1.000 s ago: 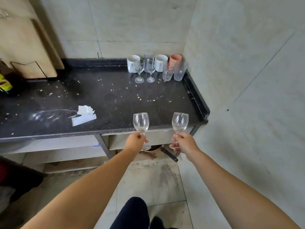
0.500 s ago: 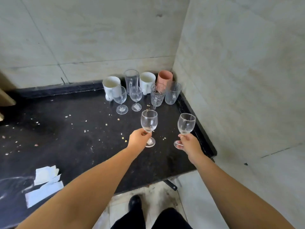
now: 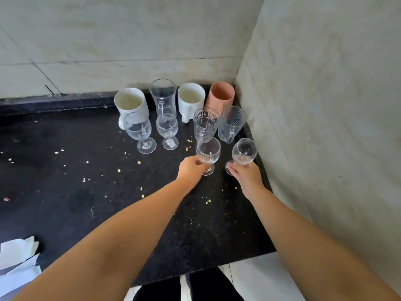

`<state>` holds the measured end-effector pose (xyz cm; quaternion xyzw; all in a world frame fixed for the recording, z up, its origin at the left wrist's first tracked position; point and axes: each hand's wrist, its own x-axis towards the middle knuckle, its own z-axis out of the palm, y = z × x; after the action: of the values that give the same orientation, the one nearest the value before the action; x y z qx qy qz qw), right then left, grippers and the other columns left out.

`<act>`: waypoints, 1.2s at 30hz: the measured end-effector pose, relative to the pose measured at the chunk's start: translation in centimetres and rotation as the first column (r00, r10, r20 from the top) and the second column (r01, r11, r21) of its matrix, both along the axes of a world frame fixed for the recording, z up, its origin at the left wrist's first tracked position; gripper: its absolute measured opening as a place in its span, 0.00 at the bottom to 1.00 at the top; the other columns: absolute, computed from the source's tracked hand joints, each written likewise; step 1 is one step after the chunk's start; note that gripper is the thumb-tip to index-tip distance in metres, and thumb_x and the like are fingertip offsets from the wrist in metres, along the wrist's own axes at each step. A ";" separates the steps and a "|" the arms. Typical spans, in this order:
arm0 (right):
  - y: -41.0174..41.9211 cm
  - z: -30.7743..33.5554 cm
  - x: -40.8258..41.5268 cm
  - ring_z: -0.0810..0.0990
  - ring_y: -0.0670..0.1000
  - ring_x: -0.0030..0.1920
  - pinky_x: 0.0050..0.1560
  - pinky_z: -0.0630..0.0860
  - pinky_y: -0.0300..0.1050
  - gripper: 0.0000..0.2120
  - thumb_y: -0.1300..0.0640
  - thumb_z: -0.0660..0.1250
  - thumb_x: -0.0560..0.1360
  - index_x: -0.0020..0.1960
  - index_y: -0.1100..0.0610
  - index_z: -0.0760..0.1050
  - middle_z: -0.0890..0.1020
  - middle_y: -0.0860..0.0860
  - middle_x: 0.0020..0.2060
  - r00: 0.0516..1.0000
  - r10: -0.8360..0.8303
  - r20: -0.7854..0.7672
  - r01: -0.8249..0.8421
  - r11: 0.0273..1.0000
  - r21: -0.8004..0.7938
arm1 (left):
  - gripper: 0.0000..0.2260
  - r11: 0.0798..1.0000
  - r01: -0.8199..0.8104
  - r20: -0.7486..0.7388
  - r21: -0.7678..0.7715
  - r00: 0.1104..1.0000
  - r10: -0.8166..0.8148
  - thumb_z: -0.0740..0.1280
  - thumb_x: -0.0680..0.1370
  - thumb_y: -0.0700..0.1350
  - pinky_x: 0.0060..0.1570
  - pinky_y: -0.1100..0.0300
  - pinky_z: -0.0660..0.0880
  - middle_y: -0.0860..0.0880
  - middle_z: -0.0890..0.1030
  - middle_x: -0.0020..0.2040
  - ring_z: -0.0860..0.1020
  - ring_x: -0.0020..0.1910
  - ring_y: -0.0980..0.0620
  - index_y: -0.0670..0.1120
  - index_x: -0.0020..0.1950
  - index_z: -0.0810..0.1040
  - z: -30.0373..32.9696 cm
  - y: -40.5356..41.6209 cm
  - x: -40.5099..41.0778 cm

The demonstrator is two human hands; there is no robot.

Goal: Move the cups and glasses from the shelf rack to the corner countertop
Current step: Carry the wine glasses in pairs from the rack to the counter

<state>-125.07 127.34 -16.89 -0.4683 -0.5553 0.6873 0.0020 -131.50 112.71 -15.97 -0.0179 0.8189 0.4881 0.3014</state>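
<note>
While the left hand [image 3: 191,169] pinches the stem of one wine glass [image 3: 208,152], the right hand [image 3: 246,177] curls round the stem of another [image 3: 244,152] (both upright), low over the black countertop [image 3: 86,192] just before the corner's cups and glasses.
</note>
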 end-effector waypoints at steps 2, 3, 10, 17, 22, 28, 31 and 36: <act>0.5 -0.6 -0.8 0.82 0.50 0.51 0.68 0.69 0.62 0.11 0.67 0.67 0.74 0.44 0.50 0.78 0.83 0.49 0.44 1.000 0.013 -0.008 -0.014 1.000 -0.020 | 0.02 1.000 -0.012 0.012 0.006 1.000 0.012 0.69 0.74 0.40 0.40 0.61 0.71 0.51 0.79 0.35 0.75 0.40 0.53 0.44 0.44 0.82 -0.3 0.8 -0.3; 0.6 -0.9 -1.0 0.82 0.51 0.51 0.68 0.70 0.59 0.10 0.68 0.67 0.74 0.47 0.53 0.78 0.83 0.52 0.46 0.999 0.017 -0.033 -0.018 1.000 -0.018 | 0.02 1.000 -0.015 0.016 0.007 1.000 0.015 0.69 0.75 0.40 0.41 0.61 0.72 0.50 0.79 0.35 0.75 0.40 0.53 0.45 0.45 0.82 -0.4 1.1 -0.3; 1.0 -2.6 -1.6 0.79 0.57 0.60 0.65 0.75 0.52 0.18 0.70 0.67 0.74 0.63 0.63 0.75 0.80 0.61 0.59 0.996 0.052 -0.076 -0.051 0.999 0.011 | 0.01 0.999 -0.039 0.028 0.007 0.999 0.038 0.69 0.76 0.43 0.43 0.60 0.71 0.48 0.80 0.42 0.75 0.43 0.53 0.47 0.44 0.79 -1.5 2.3 -0.4; 1.6 -3.1 -1.7 0.80 0.56 0.59 0.65 0.75 0.52 0.17 0.68 0.69 0.73 0.62 0.62 0.76 0.81 0.61 0.57 0.996 0.069 -0.059 -0.068 0.998 0.017 | 0.03 0.998 -0.053 0.040 0.043 0.998 0.052 0.68 0.76 0.44 0.44 0.59 0.71 0.48 0.80 0.43 0.74 0.43 0.53 0.49 0.43 0.77 -2.9 2.6 -0.4; 1.9 -3.3 -1.9 0.80 0.56 0.60 0.65 0.75 0.52 0.17 0.68 0.68 0.74 0.62 0.61 0.76 0.81 0.61 0.58 0.993 0.094 -0.066 -0.093 0.995 0.020 | 0.03 0.997 -0.059 0.015 0.056 0.998 0.058 0.67 0.77 0.43 0.44 0.60 0.71 0.46 0.81 0.42 0.75 0.42 0.53 0.48 0.44 0.79 -3.1 3.0 -0.1; 1.9 -3.2 -1.9 0.78 0.55 0.62 0.66 0.74 0.52 0.20 0.68 0.67 0.74 0.66 0.60 0.73 0.78 0.59 0.61 0.991 0.122 -0.054 -0.123 0.992 -0.014 | 0.08 1.000 -0.010 0.036 0.013 0.999 0.010 0.65 0.78 0.42 0.46 0.59 0.71 0.45 0.79 0.44 0.74 0.43 0.52 0.42 0.54 0.81 -2.6 3.0 -0.2; 2.1 -3.1 -1.5 0.77 0.56 0.63 0.63 0.76 0.49 0.25 0.68 0.69 0.73 0.69 0.58 0.69 0.77 0.59 0.63 0.992 0.115 -0.048 -0.116 0.992 -0.040 | 0.11 1.000 0.008 0.027 -0.019 1.000 -0.008 0.63 0.78 0.42 0.45 0.60 0.71 0.46 0.79 0.42 0.74 0.43 0.52 0.43 0.59 0.79 -2.6 2.3 -0.1; 1.9 -1.6 -0.3 0.78 0.56 0.61 0.66 0.73 0.51 0.32 0.72 0.65 0.75 0.74 0.57 0.58 0.76 0.60 0.63 0.999 0.040 -0.006 -0.040 0.995 -0.095 | 0.13 0.997 -0.002 0.005 -0.073 1.000 0.002 0.64 0.78 0.41 0.47 0.59 0.70 0.54 0.73 0.36 0.73 0.45 0.51 0.42 0.62 0.75 -1.4 0.5 -0.1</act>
<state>-125.35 129.20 -18.53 -0.4550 -0.5312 0.7139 -0.0329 -131.62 113.19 -17.42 -0.0310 0.8354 0.4582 0.3020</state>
